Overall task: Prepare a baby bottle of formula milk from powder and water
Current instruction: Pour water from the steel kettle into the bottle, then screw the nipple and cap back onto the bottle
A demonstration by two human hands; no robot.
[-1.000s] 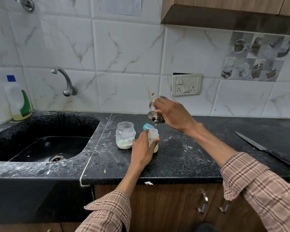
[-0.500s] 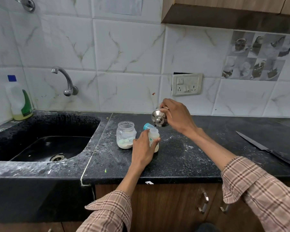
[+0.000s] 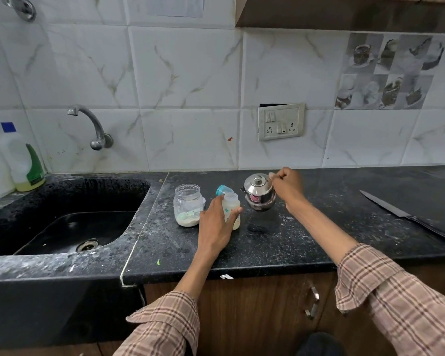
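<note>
While the left hand clamps the open baby bottle mid-frame, the right hand, closed on the steel pot, could knock it over.

Left hand: we wrap our left hand around the bottle, which stands open and upright on the counter.
Right hand: our right hand grips the handle of the steel pot, lid on, upright, just right of the bottle; whether it touches the counter we cannot tell.
Jar: the open jar with powder at its bottom stands just left of the bottle.
Cap: a blue cap lies behind the bottle.
Knife: a knife lies well to the right.
Sink: the sink lies at left under the tap; a detergent bottle stands at its far corner.
</note>
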